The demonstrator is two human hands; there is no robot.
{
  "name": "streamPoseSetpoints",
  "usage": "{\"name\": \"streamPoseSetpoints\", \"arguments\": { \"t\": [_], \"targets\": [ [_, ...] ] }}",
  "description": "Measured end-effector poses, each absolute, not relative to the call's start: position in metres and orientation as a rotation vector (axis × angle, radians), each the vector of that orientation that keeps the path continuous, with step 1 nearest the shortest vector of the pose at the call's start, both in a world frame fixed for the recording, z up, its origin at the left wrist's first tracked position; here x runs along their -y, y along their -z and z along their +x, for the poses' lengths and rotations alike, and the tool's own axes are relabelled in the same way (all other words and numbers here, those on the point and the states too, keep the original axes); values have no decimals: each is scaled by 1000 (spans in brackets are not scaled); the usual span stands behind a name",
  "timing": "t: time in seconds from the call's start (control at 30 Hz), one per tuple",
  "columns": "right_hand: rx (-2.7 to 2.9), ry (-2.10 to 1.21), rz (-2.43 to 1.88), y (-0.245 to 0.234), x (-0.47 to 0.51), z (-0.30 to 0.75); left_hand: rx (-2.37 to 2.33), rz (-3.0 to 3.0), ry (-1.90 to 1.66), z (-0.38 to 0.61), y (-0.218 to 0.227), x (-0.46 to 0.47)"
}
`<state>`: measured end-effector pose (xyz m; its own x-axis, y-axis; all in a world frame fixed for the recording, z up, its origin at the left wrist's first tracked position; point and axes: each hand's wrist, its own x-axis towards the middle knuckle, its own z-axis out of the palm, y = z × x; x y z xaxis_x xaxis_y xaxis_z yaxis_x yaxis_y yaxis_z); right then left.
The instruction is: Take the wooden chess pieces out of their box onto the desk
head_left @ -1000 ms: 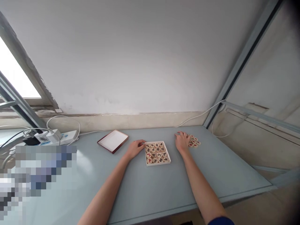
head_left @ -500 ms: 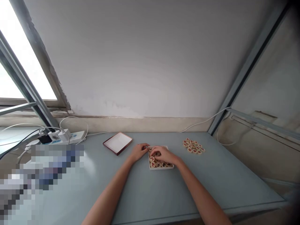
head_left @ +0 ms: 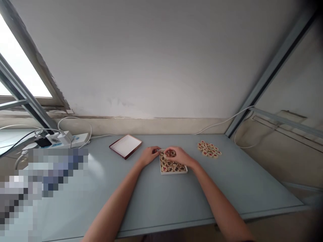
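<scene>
A shallow white box [head_left: 174,172] full of round Chinese chess pieces [head_left: 175,163], most with dark characters, sits on the desk. My left hand [head_left: 148,156] has its fingers curled against the box's far left corner, holding it there. Over the far part of the box, my right hand [head_left: 178,155] pinches a chess piece with a red character [head_left: 168,154], partly hidden by the fingers. Another red-marked piece [head_left: 164,169] lies in the near left corner of the box. To the right, several red-marked pieces [head_left: 209,149] form a cluster on the desk.
The box lid [head_left: 126,146], white inside with dark red sides, lies upturned to the left. A power strip [head_left: 80,139] with plugs and white cables stands at the far left. A wall closes off the back of the grey-blue desk [head_left: 161,205].
My right hand has lifted a red-marked piece from the left column, where a dark-marked one now shows. My left hand stays at the box corner. The view has tilted slightly down.
</scene>
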<state>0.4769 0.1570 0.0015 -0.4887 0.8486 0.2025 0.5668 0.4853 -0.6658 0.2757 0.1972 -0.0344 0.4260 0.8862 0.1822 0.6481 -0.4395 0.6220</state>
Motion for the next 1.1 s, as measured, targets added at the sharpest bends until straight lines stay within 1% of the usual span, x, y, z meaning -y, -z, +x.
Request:
{"name": "streamPoseSetpoints", "arguments": {
  "t": [0.1,0.23,0.37,0.43,0.5,0.53,0.6,0.73,0.8,0.83,0.97,1.1],
  "targets": [
    [2105,-391,-1366,4,-167,499,-1302,2211,-675,276,34,-198],
    [2073,18,-1754,18,-178,532,-1273,2210,-668,276,33,-198],
    [1964,234,-2022,32,-181,556,-1275,2209,-674,276,31,-197],
    [1898,324,-2079,33,-181,562,-1280,2206,-674,276,31,-196],
    [1854,347,-2078,30,-180,560,-1294,2199,-680,276,31,-195],
    [1856,302,-2034,26,-179,555,-1297,2195,-682,276,31,-195],
    [1957,60,-1809,15,-175,539,-1285,2193,-686,275,31,-195],
    [2323,-764,-1098,-6,-159,492,-1253,2199,-718,275,34,-195],
    [2445,-1075,-922,-10,-151,474,-1239,2199,-733,274,35,-195],
    [2477,-1162,-895,-11,-148,469,-1227,2201,-737,274,35,-195],
    [2433,-1201,-925,-8,-145,464,-1221,2208,-739,274,37,-197],
    [2223,-1057,-1007,-7,-153,474,-1229,2221,-737,275,37,-198]
  ]
}}
